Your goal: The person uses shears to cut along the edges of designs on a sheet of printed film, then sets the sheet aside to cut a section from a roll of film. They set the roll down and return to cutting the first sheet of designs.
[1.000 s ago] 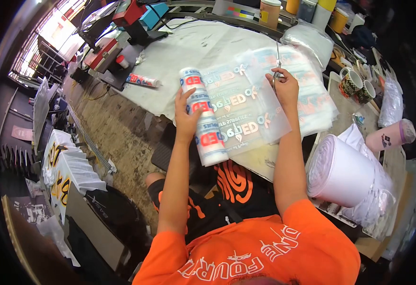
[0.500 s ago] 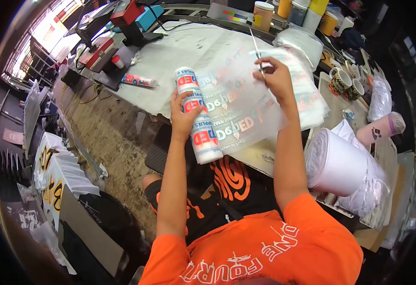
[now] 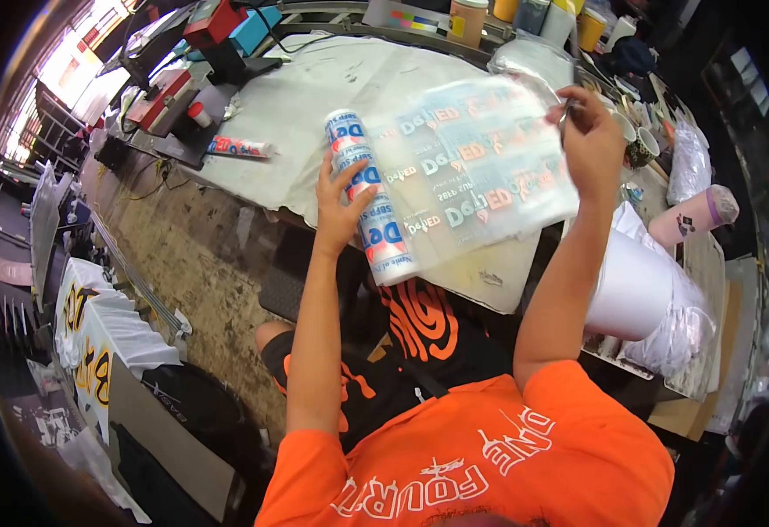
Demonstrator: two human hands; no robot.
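My left hand (image 3: 343, 204) is closed around a roll of printed film (image 3: 383, 230) with red and blue lettering, thumb and fingers lying across its face. From the roll a translucent printed sheet (image 3: 455, 189) stretches to the right over the table. At the sheet's far right edge, my right hand (image 3: 588, 132) is closed with its fingertips pinched. A small dark metal part, which matches the scissors seen in it earlier, shows between those fingers; the blades are hidden now. Beneath the sheet, more printed lettering shows through.
A white-covered table (image 3: 332, 75) spreads ahead, with a smaller printed roll (image 3: 242, 147) at its left. Red-topped press equipment (image 3: 213, 25) stands behind. To the right are a large white roll (image 3: 635, 285), a pink tumbler (image 3: 693, 215), patterned mugs (image 3: 639, 145) and plastic-wrapped goods (image 3: 534, 63).
My right hand has moved to the right, and the sheet now reaches further out from the roll. The scissor blades no longer show. My left hand stays on the roll, which has turned.
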